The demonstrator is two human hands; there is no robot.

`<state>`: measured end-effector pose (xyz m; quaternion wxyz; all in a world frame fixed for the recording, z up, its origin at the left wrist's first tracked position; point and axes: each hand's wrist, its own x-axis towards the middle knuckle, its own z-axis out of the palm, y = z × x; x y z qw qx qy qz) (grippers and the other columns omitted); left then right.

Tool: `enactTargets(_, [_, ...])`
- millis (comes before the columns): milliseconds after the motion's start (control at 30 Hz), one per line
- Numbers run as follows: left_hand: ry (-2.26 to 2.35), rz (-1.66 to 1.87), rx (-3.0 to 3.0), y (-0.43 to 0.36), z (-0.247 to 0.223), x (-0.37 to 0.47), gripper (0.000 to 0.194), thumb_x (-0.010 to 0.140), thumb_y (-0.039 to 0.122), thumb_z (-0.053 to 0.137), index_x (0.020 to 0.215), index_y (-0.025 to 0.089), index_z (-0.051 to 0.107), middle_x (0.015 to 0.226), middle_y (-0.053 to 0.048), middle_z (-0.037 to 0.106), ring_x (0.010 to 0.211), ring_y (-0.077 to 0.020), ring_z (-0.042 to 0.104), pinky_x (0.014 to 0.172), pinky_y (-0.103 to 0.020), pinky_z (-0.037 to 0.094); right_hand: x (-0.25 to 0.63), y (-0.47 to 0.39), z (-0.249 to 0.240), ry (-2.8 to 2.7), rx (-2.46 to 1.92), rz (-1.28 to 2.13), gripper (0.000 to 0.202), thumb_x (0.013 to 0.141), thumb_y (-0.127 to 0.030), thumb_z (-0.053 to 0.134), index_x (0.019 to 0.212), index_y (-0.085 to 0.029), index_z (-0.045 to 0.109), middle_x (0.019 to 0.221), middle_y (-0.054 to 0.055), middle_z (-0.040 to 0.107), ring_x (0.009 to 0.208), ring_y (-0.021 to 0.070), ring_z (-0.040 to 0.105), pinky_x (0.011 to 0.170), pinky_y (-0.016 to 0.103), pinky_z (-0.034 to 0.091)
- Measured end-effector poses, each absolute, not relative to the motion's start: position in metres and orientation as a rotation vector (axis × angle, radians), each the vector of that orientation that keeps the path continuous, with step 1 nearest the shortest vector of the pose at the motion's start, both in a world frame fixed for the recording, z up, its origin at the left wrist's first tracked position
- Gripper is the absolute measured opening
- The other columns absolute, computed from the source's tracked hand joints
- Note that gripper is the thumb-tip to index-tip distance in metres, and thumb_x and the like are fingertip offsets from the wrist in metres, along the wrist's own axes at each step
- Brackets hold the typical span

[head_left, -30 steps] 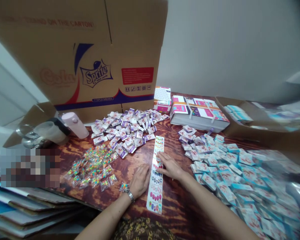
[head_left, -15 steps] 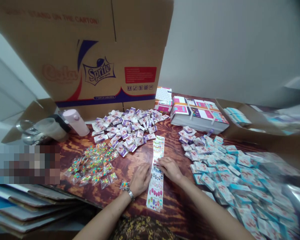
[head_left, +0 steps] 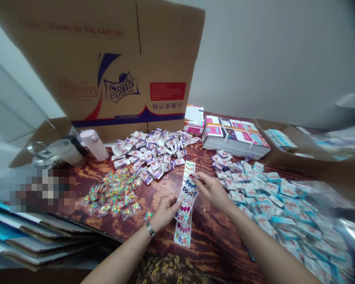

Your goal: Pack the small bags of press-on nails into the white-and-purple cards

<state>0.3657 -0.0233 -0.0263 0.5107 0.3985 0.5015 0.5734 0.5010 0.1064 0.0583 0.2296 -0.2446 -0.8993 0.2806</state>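
The lower printed strip [head_left: 182, 239] lies on the counter [head_left: 220, 246], and the upper printed strip [head_left: 188, 198] is lifted above it. The left hand [head_left: 165, 211], left of the lower printed strip, has its fingers clamped on the upper one's edge; the right hand [head_left: 213, 191], to the right, pinches its far end, fingers together. Left of the lower printed strip lie candy packets [head_left: 114, 191]; right of it, blue-and-white packs [head_left: 264, 203]; beyond it, a big carton [head_left: 121, 43].
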Motion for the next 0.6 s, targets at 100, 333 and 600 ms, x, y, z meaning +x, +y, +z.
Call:
enactTargets(100, [1.092, 1.372, 0.694, -0.028, -0.029, 0.372, 0.032, 0.069, 0.041, 0.068, 0.081, 0.012, 0.059, 0.068, -0.001, 0.061, 0.055, -0.01, 0.052, 0.054, -0.021, 0.04, 0.498, 0.104, 0.055, -2.468, -0.636, 0.736, 0.024, 0.091, -0.03, 0.039, 0.098, -0.019, 0.059, 0.083, 0.004, 0.065, 0.073, 0.0162, 0.06, 0.066, 0.025, 0.045])
enactTargets(333, [1.112, 1.55, 0.429, -0.025, -0.018, 0.372, 0.022, 0.065, 0.03, 0.07, 0.073, 0.013, 0.059, 0.063, 0.001, 0.061, 0.057, -0.0103, 0.055, 0.056, -0.02, 0.041, 0.511, 0.056, 0.043, -2.678, -0.231, 0.456, 0.023, 0.089, -0.017, 0.041, 0.103, -0.02, 0.058, 0.097, 0.007, 0.064, 0.092, 0.0175, 0.058, 0.083, 0.031, 0.046])
enactTargets(600, [0.947, 1.556, 0.287, -0.031, -0.004, 0.366, 0.031, 0.066, 0.025, 0.072, 0.091, 0.015, 0.058, 0.083, -0.004, 0.066, 0.063, -0.0128, 0.061, 0.056, -0.022, 0.047, 0.521, 0.037, 0.021, -2.755, -0.297, 0.485, 0.021, 0.089, -0.016, 0.038, 0.098, -0.019, 0.055, 0.086, 0.006, 0.062, 0.078, 0.0157, 0.058, 0.07, 0.027, 0.048])
